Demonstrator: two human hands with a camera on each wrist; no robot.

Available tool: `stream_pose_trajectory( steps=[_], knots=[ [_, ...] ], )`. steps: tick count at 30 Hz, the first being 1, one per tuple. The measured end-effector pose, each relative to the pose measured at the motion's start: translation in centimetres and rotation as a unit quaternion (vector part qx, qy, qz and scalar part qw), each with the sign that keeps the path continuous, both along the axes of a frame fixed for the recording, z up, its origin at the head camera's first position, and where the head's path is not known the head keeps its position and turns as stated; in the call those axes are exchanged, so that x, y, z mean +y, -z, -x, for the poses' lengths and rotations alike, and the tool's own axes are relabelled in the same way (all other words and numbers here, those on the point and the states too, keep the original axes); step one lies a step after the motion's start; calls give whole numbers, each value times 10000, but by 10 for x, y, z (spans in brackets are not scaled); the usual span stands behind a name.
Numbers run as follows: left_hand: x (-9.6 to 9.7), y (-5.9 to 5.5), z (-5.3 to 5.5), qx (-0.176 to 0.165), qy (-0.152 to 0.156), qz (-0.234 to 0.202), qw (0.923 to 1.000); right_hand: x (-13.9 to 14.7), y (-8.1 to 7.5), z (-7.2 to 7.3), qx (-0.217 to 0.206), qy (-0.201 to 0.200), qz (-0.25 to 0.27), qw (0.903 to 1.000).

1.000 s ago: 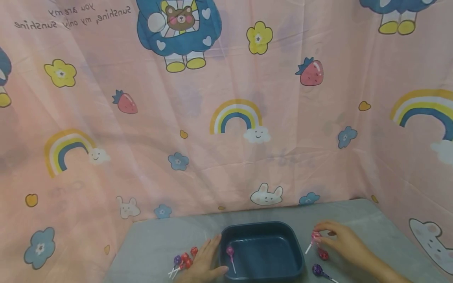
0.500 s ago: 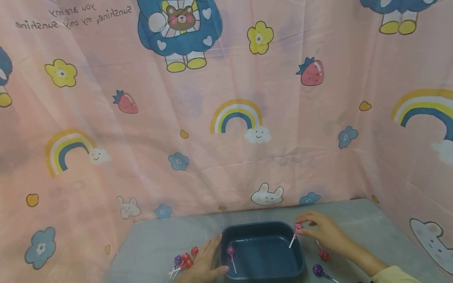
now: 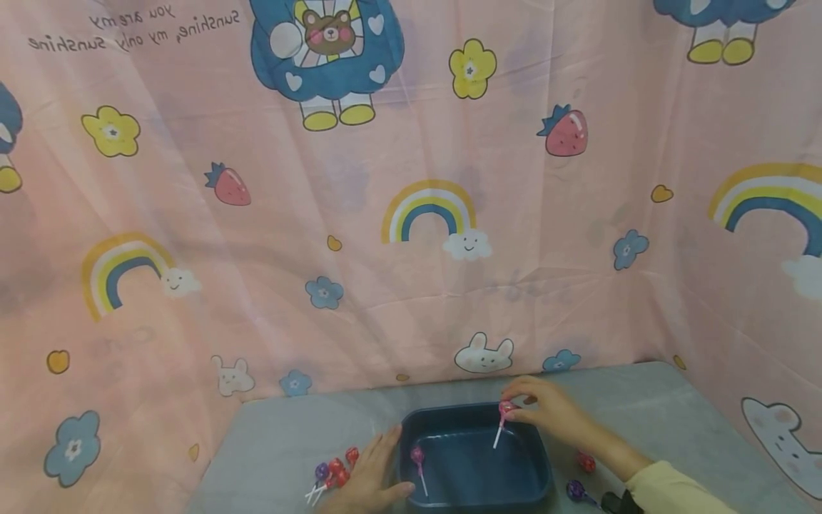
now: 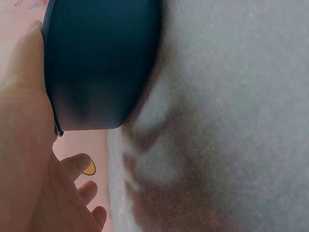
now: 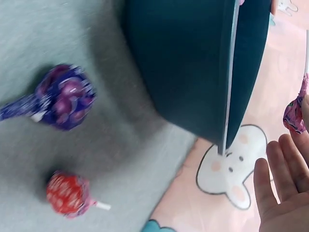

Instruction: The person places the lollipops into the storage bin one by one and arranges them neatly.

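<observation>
My right hand [image 3: 546,410] pinches a pink lollipop [image 3: 506,408] by its wrapped head above the back right of a dark blue tub [image 3: 475,492]; the white stick points down. In the right wrist view the same pink lollipop [image 5: 295,116] shows at the right edge, between thumb and fingers. My left hand [image 3: 372,475] rests against the tub's left side, fingers straight, thumb near the rim. The left wrist view shows the left hand [image 4: 29,125] along the wall of the tub [image 4: 101,63]. Inside the tub a purple-pink lollipop [image 3: 418,457] lies at the left.
Several red and purple lollipops [image 3: 335,470] lie left of my left hand. Right of the tub lie a red lollipop [image 3: 586,462] and a purple lollipop [image 3: 576,490], partly under the right forearm. The grey table [image 3: 276,435] meets a pink patterned curtain [image 3: 276,321] behind.
My right hand has carried the pink lollipop leftward from the table right of the tub to above the tub. The left hand and the tub have stayed put.
</observation>
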State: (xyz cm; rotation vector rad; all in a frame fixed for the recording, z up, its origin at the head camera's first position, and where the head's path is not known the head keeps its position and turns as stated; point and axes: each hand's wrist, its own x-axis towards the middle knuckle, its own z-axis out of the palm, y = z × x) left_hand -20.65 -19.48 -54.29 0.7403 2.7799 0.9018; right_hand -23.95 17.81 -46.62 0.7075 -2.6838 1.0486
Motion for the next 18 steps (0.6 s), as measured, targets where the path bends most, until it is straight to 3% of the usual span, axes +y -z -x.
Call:
stream_pose_trajectory(
  steps=[18],
  knots=[
    [2, -7, -2, 62, 126, -21, 9999, -43, 9, 15, -288, -784, 561, 9949]
  ],
)
